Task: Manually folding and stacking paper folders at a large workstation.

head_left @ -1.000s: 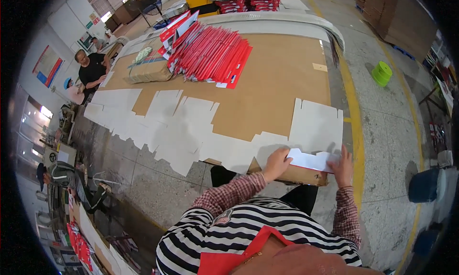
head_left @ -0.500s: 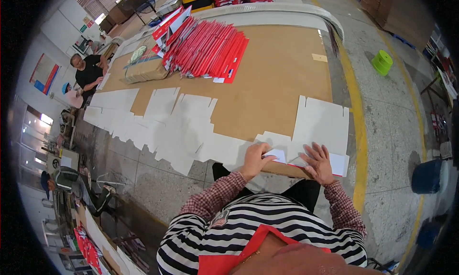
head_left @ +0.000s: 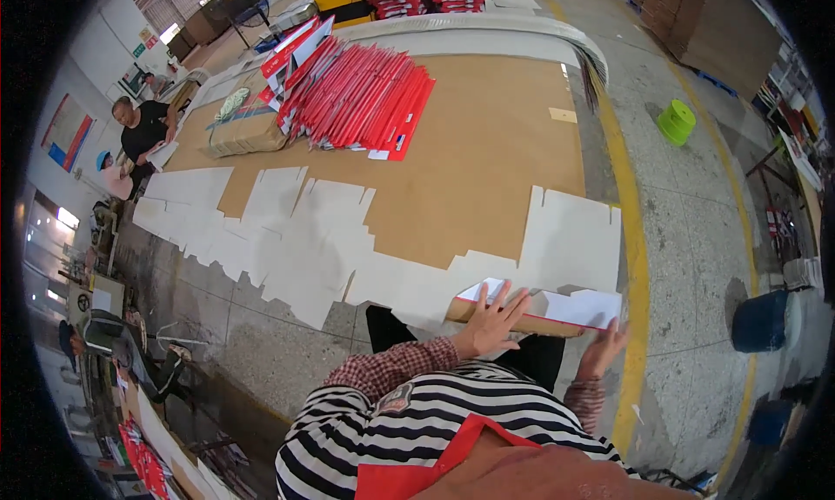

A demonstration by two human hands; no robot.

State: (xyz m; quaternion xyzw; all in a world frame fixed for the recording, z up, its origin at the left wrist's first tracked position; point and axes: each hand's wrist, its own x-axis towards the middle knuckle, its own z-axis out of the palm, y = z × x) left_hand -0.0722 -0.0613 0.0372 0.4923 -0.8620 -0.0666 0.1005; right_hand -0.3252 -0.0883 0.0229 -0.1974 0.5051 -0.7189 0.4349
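A folded white cardboard strip [head_left: 578,307] lies along the table's near edge at the right, with brown cardboard showing beneath it. My left hand [head_left: 492,324] rests across its left part, fingers spread and pressed flat. At the strip's right end is my right hand [head_left: 602,349], its fingers loosely extended and touching the corner. Just beyond them lies a larger white slotted cardboard sheet [head_left: 570,239]. More white cut-out sheets [head_left: 304,239] overlap along the near side to the left.
A leaning row of red-and-white flat packs [head_left: 357,96] stands on the brown-covered table [head_left: 470,161], beside a brown wrapped bundle [head_left: 243,130]. A person in black [head_left: 143,130] works at the far left. A green stool [head_left: 676,122] and dark blue bin [head_left: 758,321] stand on the right-hand floor.
My left hand has gone from pinching a flap to lying spread over the strip. My right hand has slid off the cardboard to its right corner. The whole view has shifted slightly.
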